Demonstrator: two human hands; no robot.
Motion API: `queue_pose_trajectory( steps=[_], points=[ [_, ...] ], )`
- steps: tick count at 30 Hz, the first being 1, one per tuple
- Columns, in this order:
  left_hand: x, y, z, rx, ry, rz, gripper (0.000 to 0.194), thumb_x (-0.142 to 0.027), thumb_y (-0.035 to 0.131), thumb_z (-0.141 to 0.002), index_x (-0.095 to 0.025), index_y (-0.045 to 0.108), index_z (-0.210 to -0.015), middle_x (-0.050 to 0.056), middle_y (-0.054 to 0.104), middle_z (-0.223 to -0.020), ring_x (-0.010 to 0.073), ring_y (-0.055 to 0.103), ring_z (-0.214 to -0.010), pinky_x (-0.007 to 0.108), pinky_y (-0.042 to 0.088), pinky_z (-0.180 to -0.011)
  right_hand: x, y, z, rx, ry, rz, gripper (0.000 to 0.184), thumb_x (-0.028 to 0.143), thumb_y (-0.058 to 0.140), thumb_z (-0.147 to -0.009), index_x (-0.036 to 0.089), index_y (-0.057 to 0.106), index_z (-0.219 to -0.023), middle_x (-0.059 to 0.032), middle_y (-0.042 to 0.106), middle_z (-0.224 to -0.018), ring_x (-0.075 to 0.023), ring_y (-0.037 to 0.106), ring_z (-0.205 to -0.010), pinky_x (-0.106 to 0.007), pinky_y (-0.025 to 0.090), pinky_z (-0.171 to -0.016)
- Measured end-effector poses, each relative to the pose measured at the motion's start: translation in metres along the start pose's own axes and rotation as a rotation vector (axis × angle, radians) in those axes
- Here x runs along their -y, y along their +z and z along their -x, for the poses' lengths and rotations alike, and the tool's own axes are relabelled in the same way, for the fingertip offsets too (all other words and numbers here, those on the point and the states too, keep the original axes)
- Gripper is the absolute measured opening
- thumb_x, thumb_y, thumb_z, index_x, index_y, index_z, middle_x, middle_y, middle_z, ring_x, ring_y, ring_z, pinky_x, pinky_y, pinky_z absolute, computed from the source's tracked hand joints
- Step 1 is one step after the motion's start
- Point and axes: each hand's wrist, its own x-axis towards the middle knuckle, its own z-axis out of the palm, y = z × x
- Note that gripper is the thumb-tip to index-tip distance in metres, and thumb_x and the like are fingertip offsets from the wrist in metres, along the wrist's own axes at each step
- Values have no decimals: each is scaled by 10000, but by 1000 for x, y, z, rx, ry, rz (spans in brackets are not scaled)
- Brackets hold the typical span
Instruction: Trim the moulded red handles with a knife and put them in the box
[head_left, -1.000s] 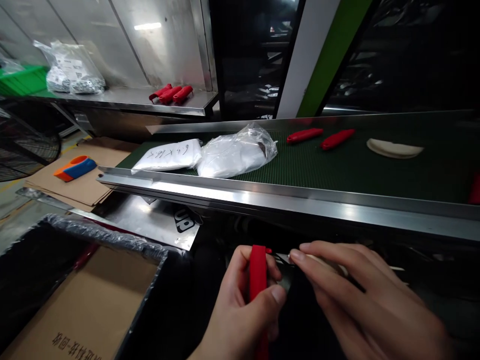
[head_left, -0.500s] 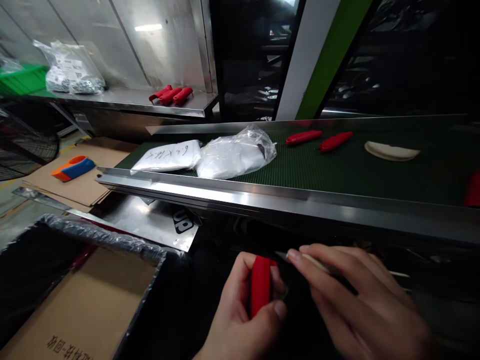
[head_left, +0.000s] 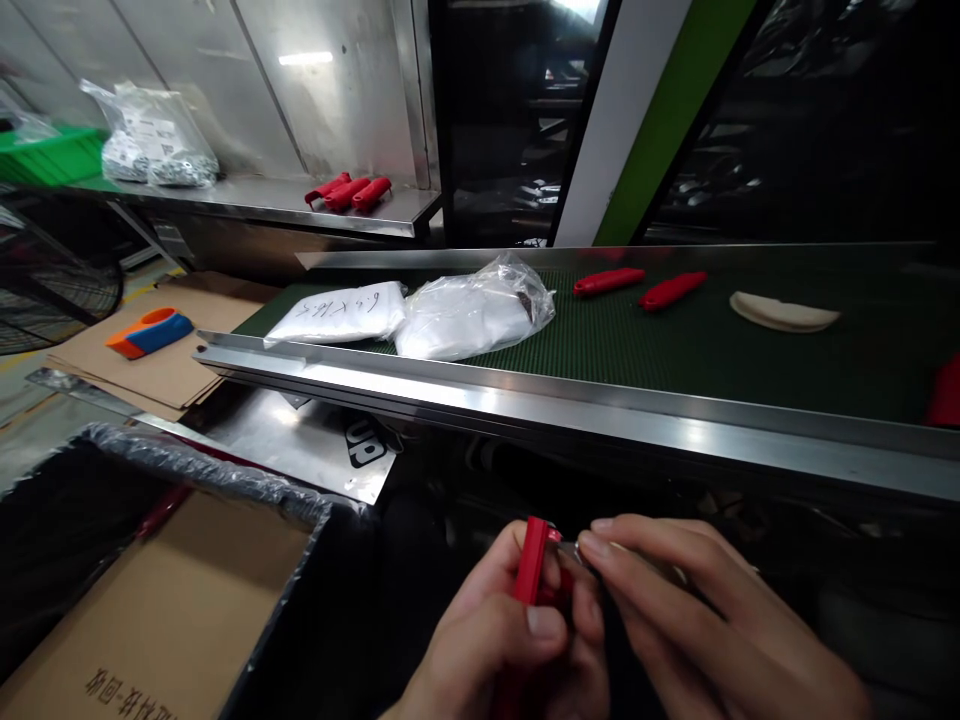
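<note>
My left hand (head_left: 495, 640) is closed round a red plastic handle piece (head_left: 534, 570), held upright at the bottom centre. My right hand (head_left: 705, 620) pinches a thin pale tool with a small metal tip (head_left: 571, 548) and holds that tip against the top of the red piece. Both hands are low, in front of the steel rail (head_left: 600, 415) of a green conveyor belt (head_left: 675, 345). On the belt lie two more red handle pieces (head_left: 609, 281) (head_left: 673, 290) and a cream curved piece (head_left: 784, 312).
Two white plastic bags (head_left: 337, 312) (head_left: 472, 315) lie at the belt's left end. A cardboard box lined with black plastic (head_left: 172, 600) sits at lower left. Red pieces (head_left: 346, 192) and bagged parts (head_left: 150, 135) rest on a steel shelf behind. An orange-blue object (head_left: 148, 332) lies on flat cardboard.
My left hand has turned the red piece so its narrow edge faces me and shifted slightly right. My right hand's fingers have come closer to it. The view dropped a little.
</note>
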Motion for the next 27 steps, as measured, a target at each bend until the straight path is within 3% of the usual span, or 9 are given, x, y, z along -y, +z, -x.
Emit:
queue_pose_trajectory(
  steps=[3,6,10,13,18,22,27],
  points=[
    [4,-3,-3,0,1,49,172,-283,559,-796,-185,515,-931,-18,469,-686,59,420,-516,182,301,-496,-6,-2,2,32,-57,23,445,7,508,-881,206,598,-1269,-75,555,-1215,-161,548,-1134,-274,487,-886],
    [13,-8,-7,98,43,124,180,-255,626,-741,-181,540,-880,5,529,-724,67,459,-508,172,329,-474,-14,-2,2,47,-76,48,453,20,512,-887,205,585,-1294,-76,563,-1205,-163,556,-1121,-277,486,-886],
    [26,-10,-11,163,73,244,208,-132,694,-619,-159,541,-758,46,608,-737,121,590,-689,191,437,-638,-17,0,-1,-13,63,-19,387,70,496,-924,223,590,-1268,-58,584,-1199,-155,590,-1080,-273,491,-893],
    [25,-8,-11,159,71,267,194,-198,643,-695,-163,530,-849,54,605,-786,84,545,-563,167,382,-525,-11,-2,-1,-56,88,-50,380,74,493,-926,253,594,-1245,-33,577,-1206,-137,587,-1075,-245,491,-888],
    [15,-1,-8,136,76,334,111,-233,457,-815,-190,474,-916,39,570,-808,47,445,-457,155,300,-424,-11,-9,4,10,-71,43,448,21,531,-880,247,599,-1260,-46,550,-1210,-166,544,-1106,-287,473,-876],
    [14,0,-7,159,69,341,129,-232,421,-830,-173,492,-920,47,574,-774,55,438,-450,152,284,-404,-21,-9,5,68,-172,103,462,69,548,-900,233,557,-1332,-71,534,-1234,-185,521,-1129,-324,446,-896],
    [13,0,-9,184,60,305,175,-310,491,-846,-191,505,-974,40,567,-818,82,452,-501,175,301,-432,-25,-9,5,71,-178,124,463,92,531,-917,236,540,-1358,-86,528,-1236,-210,508,-1136,-365,417,-904]
  ],
)
